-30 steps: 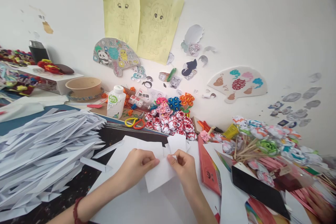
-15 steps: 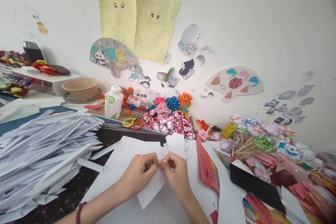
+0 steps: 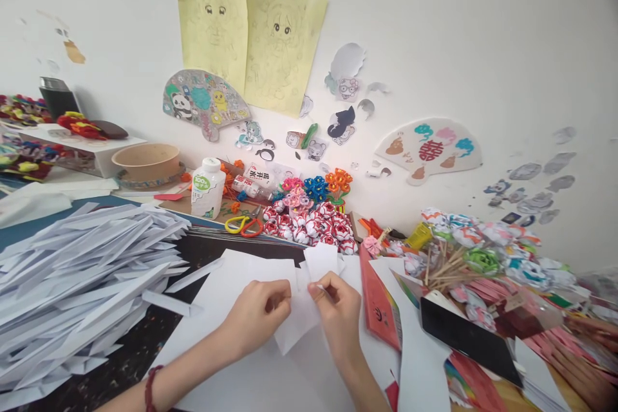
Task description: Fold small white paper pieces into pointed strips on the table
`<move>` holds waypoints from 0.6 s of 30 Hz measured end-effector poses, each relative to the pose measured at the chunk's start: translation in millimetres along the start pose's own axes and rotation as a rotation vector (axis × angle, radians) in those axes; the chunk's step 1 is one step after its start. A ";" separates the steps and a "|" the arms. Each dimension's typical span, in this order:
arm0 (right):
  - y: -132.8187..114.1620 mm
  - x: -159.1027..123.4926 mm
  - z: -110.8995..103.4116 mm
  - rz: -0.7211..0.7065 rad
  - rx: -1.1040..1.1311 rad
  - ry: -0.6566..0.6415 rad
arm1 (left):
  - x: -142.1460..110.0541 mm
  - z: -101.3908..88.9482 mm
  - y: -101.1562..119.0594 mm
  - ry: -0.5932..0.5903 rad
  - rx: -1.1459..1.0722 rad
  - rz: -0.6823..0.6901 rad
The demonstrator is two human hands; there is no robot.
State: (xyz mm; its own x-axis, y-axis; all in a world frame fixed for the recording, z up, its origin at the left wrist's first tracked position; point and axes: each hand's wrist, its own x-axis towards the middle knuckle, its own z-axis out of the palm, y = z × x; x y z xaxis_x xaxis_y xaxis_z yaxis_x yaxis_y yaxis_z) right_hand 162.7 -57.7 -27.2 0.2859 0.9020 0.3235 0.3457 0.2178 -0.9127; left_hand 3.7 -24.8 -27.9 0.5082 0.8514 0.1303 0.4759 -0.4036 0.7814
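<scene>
My right hand (image 3: 338, 309) pinches a small white sheet of paper (image 3: 298, 325) between thumb and fingertips. The sheet hangs down and to the left, tilted over larger white sheets (image 3: 241, 376) on the table. Just left of it, my left hand (image 3: 258, 312) has its fingers curled in, the thumb close to the paper's edge. What lies inside those fingers, if anything, is hidden. Behind my fingertips a smaller white piece of paper (image 3: 322, 259) rests on the larger sheets. A dark red band (image 3: 151, 386) circles my left wrist.
A heap of folded white paper strips (image 3: 87, 290) covers the left side. Scissors (image 3: 244, 225), a white bottle (image 3: 207, 187) and red-white paper flowers (image 3: 313, 225) stand behind. To the right are a red packet (image 3: 379, 309), a black phone (image 3: 470, 338) and another person's hand (image 3: 579, 367).
My right hand has moved right, away from my left hand, and the small sheet has shifted right and up with it. The other person's hands show more at the right edge.
</scene>
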 end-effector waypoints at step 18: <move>1.8 11.6 -8.0 0.232 0.262 -0.319 | 0.7 -18.4 -3.2 0.131 -0.064 -0.007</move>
State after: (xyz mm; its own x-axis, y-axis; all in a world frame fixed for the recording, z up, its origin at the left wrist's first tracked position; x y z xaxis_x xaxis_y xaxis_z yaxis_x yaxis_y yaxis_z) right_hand 173.8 -49.8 -23.1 0.0259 0.9985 0.0483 0.0565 0.0467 -0.9973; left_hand -10.6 -16.8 -19.0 0.4049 0.8922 0.1999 0.4301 -0.3787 0.8195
